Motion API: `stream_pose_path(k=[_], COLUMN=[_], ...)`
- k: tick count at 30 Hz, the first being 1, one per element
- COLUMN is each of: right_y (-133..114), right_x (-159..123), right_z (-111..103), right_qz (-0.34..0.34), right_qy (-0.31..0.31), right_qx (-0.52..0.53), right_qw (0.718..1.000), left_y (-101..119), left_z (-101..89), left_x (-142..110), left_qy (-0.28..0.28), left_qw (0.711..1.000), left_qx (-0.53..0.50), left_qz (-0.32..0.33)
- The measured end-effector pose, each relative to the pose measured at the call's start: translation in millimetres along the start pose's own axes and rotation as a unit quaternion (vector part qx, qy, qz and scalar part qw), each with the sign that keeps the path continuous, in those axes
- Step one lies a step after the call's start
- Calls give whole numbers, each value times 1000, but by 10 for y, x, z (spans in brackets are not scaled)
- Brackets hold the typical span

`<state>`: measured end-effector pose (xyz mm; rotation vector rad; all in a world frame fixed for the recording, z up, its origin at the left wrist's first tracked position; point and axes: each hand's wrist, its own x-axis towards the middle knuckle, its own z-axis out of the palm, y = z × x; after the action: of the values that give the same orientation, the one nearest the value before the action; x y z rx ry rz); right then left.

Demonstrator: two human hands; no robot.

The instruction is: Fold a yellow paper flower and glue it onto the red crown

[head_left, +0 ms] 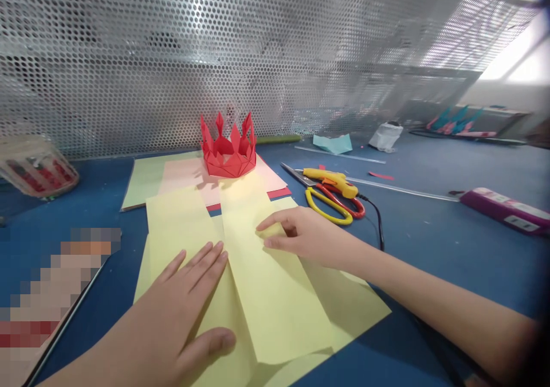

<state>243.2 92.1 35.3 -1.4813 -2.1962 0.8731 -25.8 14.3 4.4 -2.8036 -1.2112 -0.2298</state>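
My left hand [184, 301] lies flat with fingers spread on a pale yellow paper sheet [172, 215]. Its fingertips reach the left edge of a long yellow paper strip [279, 295], which lies over the other yellow paper and lifts slightly at its near end. From the right, my right hand [309, 235] rests on that strip, thumb and forefinger apart with yellow paper visible between them. Its other fingers are curled and mostly hidden. Beyond the strip's far end stands a red paper crown [230, 161] with pointed tips.
Scissors [329, 206] with red and yellow handles lie beside a yellow glue gun [333, 181]. Clear glue sticks [404, 188] and a purple power strip [502, 209] are rightward. A jar [38, 166] stands left, near a blurred-out screen [55, 312]. Perforated metal sheeting [258, 49] rises behind.
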Motion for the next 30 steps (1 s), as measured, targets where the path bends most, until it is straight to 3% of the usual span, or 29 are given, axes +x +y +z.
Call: stream_pose_path(k=[8,14,22,30], right_y=[41,11,6,2], right_x=[6,1,-3,-10], right_z=[-56,-77,-123,-187], right_qz=[1,8,39,59], right_qy=[13,-2,-15,-31], right_qx=[-21,-33,-40,-46], right_qw=[1000,999,998,997], left_y=[29,129,221,343], left_z=[-38,-20,10,139], left_x=[41,44,-27,11], left_qy=[-27,7,23,11], left_qw=[1000,997,997,995], left_qx=[-11,36,-30,61], left_qz=[-2,66,70,75])
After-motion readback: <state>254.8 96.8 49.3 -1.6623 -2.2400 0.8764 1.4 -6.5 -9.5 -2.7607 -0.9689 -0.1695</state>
